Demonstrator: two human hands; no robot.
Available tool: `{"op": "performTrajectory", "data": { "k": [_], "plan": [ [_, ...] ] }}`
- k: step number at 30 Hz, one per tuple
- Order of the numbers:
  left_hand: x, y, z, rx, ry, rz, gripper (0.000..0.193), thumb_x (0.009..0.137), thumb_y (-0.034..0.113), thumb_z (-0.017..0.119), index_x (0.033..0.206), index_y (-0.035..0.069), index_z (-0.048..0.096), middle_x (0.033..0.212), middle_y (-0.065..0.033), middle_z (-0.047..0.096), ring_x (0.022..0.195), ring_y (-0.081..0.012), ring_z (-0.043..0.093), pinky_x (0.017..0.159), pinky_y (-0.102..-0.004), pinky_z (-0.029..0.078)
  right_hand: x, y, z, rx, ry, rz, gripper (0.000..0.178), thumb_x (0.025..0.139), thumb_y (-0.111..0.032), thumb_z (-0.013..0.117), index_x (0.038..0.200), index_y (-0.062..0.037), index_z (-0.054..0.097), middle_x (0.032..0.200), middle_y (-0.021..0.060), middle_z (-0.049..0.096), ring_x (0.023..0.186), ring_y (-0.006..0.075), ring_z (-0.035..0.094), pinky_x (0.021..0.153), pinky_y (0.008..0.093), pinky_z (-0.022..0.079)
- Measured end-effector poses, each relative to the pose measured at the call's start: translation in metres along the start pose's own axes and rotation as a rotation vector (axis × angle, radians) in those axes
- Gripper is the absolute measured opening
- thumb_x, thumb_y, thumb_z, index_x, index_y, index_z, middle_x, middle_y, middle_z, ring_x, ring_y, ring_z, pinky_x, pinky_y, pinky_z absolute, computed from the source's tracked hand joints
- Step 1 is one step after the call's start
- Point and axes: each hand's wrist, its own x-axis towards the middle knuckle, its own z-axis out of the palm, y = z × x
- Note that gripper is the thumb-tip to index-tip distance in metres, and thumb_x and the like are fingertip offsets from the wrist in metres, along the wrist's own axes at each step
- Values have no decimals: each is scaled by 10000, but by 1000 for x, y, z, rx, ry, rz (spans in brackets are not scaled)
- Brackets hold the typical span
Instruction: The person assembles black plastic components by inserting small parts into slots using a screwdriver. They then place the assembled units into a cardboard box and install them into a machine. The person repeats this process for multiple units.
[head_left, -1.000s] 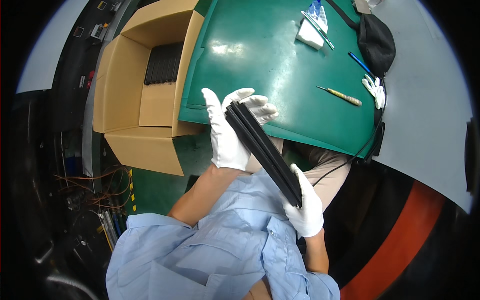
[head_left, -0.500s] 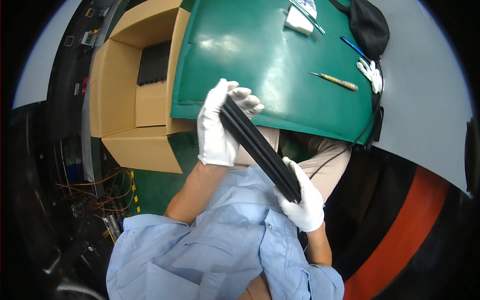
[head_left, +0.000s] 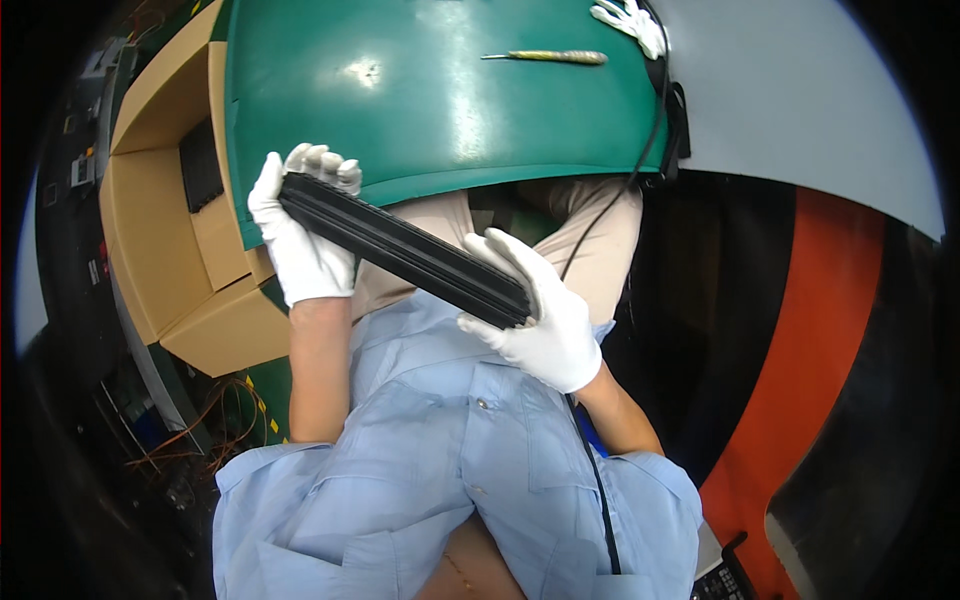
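Note:
Between my two white-gloved hands, a long black grooved bar [head_left: 405,245] is held over my lap, just off the table's near edge. Its left end sits higher than its right. My left hand [head_left: 305,225] grips the upper left end, thumb on one side and fingers curled behind. At the lower right end, my right hand [head_left: 545,310] cups the bar between thumb and fingers. The parts of the fingers behind the bar are hidden.
On the green-topped table [head_left: 420,110] lies a thin tool with a yellowish handle [head_left: 555,57]. White gloves [head_left: 635,25] and a black cable [head_left: 640,170] are at its right side. An open cardboard box [head_left: 150,210] with black pieces [head_left: 200,165] inside stands at the left.
The bar has turned to lie flatter, its right end coming up, and both hands have moved with it. The view has shifted, so table and box appear further up and left.

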Motion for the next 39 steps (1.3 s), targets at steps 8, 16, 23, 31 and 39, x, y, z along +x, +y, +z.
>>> {"op": "performTrajectory", "data": {
  "k": [8, 16, 23, 31, 39],
  "plan": [
    [1, -3, -1, 42, -11, 38, 299, 946, 294, 646, 968, -3, 623, 917, -118, 641, 849, -222, 630, 850, -382, 544, -1, 13, 4, 99, 68, -122, 811, 756, -73, 835, 1436, 31, 406, 1389, 189, 574, 1274, 289, 579, 1023, 337, 499],
    [5, -5, -7, 52, 25, 16, 306, 941, 301, 648, 965, -4, 626, 919, -118, 644, 854, -227, 636, 856, -385, 553, -1, 11, 2, 94, 68, -94, 779, 768, -98, 830, 1423, 28, 427, 1364, 187, 591, 1245, 300, 598, 1001, 336, 513],
    [2, -8, 0, 69, 38, 38, 344, 963, 377, 610, 916, 36, 614, 895, -91, 631, 868, -240, 642, 897, -408, 540, -2, 7, 2, -13, 38, -66, 722, 786, -129, 822, 1417, -28, 486, 1310, 200, 619, 1182, 302, 640, 978, 345, 521],
    [-19, -2, 17, 47, -38, 56, 327, 1002, 363, 559, 979, 48, 642, 896, -81, 635, 861, -220, 635, 873, -390, 546, -9, 10, 3, 21, -16, -5, 704, 781, -92, 827, 1396, 15, 502, 1307, 195, 631, 1176, 256, 651, 991, 333, 514],
    [-28, 4, 22, 174, 38, 106, 360, 1014, 409, 539, 1063, 58, 600, 884, -72, 646, 772, -188, 638, 777, -374, 557, -7, 0, 2, -42, -85, 93, 697, 788, -86, 821, 1400, 11, 501, 1323, 183, 626, 1196, 241, 640, 1011, 329, 501]
  ]
}}
